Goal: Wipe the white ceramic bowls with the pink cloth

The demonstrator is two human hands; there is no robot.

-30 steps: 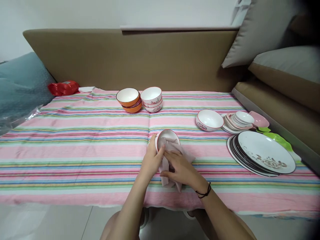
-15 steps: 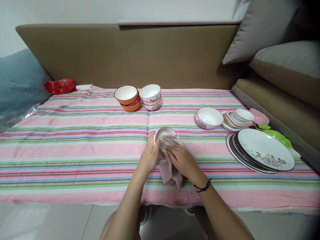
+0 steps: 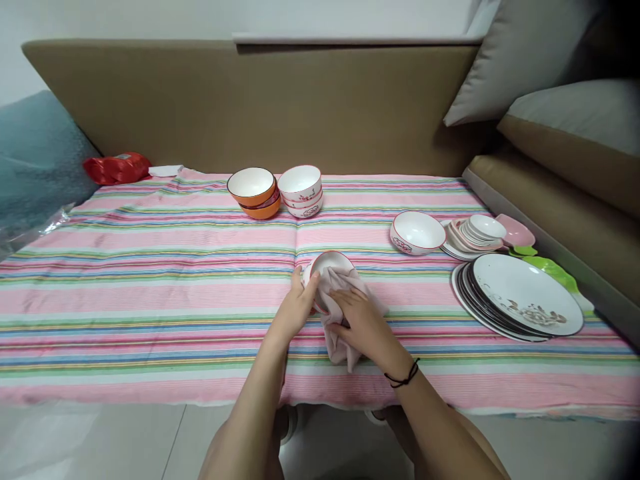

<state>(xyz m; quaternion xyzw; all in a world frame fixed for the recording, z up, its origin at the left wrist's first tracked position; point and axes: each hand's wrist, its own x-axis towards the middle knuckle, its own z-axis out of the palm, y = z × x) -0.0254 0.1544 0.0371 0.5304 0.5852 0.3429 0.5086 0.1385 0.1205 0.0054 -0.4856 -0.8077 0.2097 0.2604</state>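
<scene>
My left hand [image 3: 296, 303] grips a white bowl [image 3: 325, 262] with a red rim by its left side, thumb over the edge. The bowl is tilted toward me above the striped cloth. A pinkish-grey cleaning cloth [image 3: 345, 347] covers the bowl's right side and part of its inside, hanging down below it. My right hand [image 3: 357, 320] presses that cloth against the bowl, its fingers reaching over the rim. The fingertips of my left hand behind the bowl are partly hidden.
Stacked orange bowls [image 3: 263, 212] and white bowls [image 3: 301, 193] stand at the back. To the right are a single bowl [image 3: 417, 233], small dishes [image 3: 483, 230], a stack of large plates [image 3: 525, 293] and a green leaf-shaped dish [image 3: 555, 273]. A red plastic bundle [image 3: 117, 169] lies back left.
My right hand has spread its fingers flatter over the cloth and bowl. The cloth's hanging part has shifted slightly. My left hand keeps its hold; the whole view has moved a little.
</scene>
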